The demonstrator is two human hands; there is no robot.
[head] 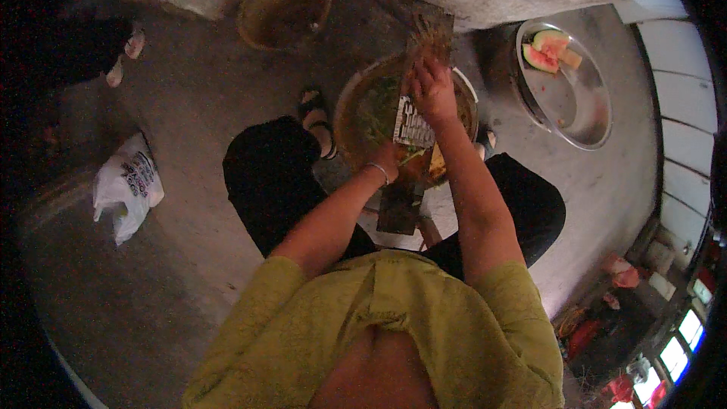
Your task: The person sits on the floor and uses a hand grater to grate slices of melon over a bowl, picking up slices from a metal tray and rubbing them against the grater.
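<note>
A wooden grater board (398, 213) with a slotted metal plate (413, 124) lies lengthwise across a wide round basin (347, 105) between my knees. My right hand (433, 91) is over the board, just beyond the metal plate, with its fingers bent downward. Whatever may be under its palm is hidden, and a brown blur shows past the fingertips. Nearer to me, my left hand (386, 163), below a bracelet, is closed at the board's left edge. Green leafy pieces (372, 105) lie in the basin, and a yellowish piece (437, 163) shows at its near right side.
Watermelon pieces (546, 51) sit in a metal basin (579, 119) at the right. An empty round tub (284, 17) stands ahead to the left. On the floor at left lies a white plastic bag (133, 182) bearing writing. Another person's feet (125, 57) show at the far left.
</note>
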